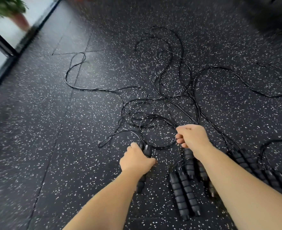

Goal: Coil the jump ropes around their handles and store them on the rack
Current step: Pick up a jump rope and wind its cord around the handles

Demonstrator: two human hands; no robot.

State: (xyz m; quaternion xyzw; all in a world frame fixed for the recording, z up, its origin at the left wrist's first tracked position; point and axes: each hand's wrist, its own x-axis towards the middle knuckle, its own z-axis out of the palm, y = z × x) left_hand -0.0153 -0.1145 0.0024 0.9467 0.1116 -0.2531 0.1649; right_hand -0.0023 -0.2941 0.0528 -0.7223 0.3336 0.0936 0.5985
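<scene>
My left hand (136, 161) grips a pair of handles (145, 149). My right hand (192, 136) pinches their rope (155, 147), which loops between both hands.

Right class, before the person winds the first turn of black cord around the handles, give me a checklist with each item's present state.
1. Left hand grips the pair of black ribbed foam handles: ok.
2. Right hand pinches the thin black cord: ok.
3. Cord free of the tangled black cords on the floor: not ok.
4. Spare handle pairs clear of the hands: ok.
5. Rack in sight: not ok.
</scene>
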